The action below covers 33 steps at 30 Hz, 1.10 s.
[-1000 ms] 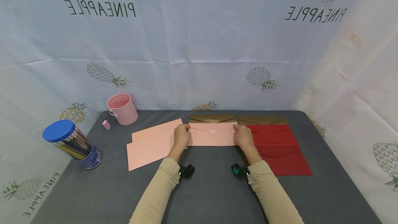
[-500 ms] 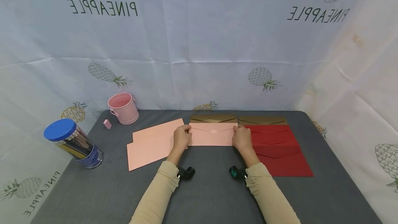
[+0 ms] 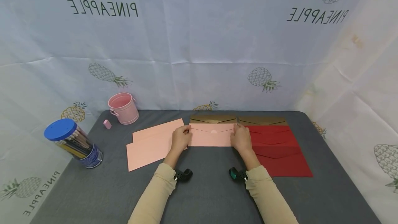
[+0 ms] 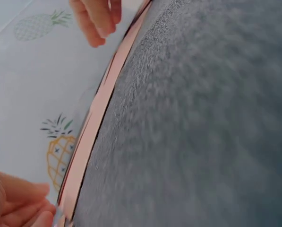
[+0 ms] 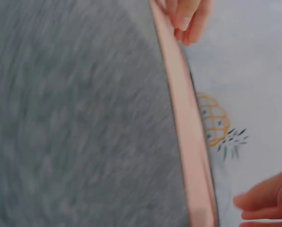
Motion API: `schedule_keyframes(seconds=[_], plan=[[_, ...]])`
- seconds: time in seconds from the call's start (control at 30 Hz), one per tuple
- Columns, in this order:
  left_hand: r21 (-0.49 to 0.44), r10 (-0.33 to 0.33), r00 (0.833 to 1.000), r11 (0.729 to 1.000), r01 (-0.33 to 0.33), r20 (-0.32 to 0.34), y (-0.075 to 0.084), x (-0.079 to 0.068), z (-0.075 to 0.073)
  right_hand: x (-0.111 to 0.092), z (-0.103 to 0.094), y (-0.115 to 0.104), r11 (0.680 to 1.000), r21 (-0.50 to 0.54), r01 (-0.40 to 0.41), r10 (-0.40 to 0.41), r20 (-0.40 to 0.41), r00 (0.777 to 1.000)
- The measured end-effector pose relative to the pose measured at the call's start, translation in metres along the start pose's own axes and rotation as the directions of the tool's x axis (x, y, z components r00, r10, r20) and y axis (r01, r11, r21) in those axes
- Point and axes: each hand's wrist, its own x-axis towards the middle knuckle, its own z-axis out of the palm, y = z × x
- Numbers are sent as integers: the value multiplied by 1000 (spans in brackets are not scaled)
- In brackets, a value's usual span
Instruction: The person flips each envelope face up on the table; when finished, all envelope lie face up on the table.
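A pink envelope (image 3: 212,135) lies flap side up at the middle of the table, with its top edge against two gold-brown envelopes. My left hand (image 3: 180,137) is at its left end, fingers loosely bent near the edge; a pinch on the paper does not show. At the right end is my right hand (image 3: 241,137); in the right wrist view this hand (image 5: 268,198) has loose fingers and appears just apart from the envelope (image 5: 182,99). Two more pink envelopes (image 3: 149,153) overlap left of my left hand. Overlapping red envelopes (image 3: 280,151) lie right of my right hand.
The gold-brown envelopes (image 3: 261,120) line the back of the grey table (image 3: 211,196). At the left stand a pink bucket (image 3: 125,111), a small pink block (image 3: 107,124) and a blue-lidded jar of pencils (image 3: 76,144). A pineapple-print cloth (image 3: 186,44) hangs behind.
My right hand has shifted slightly left, and its fingers have loosened at the envelope's edge. My left hand has moved very slightly left. The envelopes stay almost where they were.
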Motion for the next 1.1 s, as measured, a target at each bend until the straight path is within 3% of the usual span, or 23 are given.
schedule_keyframes(seconds=[0.1, 0.2, 0.3, 0.47, 0.57, 0.63, 0.8, 0.97, 1.1], plan=[[-68, 20, 999, 998, -18, 37, -2, -6, -13, -5, 0, -8, 991, 135, 25, -22, -20, 1000], [-115, 42, 998, 993, -36, 50, -8, -14, -30, -13, 2, -17, 954, 291, 69, -69, -12, 998], [-134, 47, 998, 990, -40, 49, -16, -23, -49, -23, 8, -25, 875, 477, 87, -113, 26, 993], [-124, 9, 999, 992, -4, 41, -31, -36, -82, -34, 25, -38, 700, 710, 82, -224, 109, 968], [-110, -26, 1000, 994, 26, 9, -38, -40, -104, -40, 31, -49, 646, 761, 62, -291, 170, 941], [-123, -55, 998, 991, 51, -27, -43, -41, -119, -43, 31, -60, 637, 770, 47, -333, 219, 917], [-201, -169, 979, 969, 145, -113, -59, -44, -153, -50, 23, -88, 652, 757, 41, -411, 307, 858], [-178, -264, 951, 955, 235, -160, -69, -53, -181, -50, 28, -103, 665, 745, 52, -426, 322, 845], [-210, -353, 932, 920, 330, -82, -74, -59, -197, -41, 50, -101, 687, 725, 33, -407, 347, 845]])
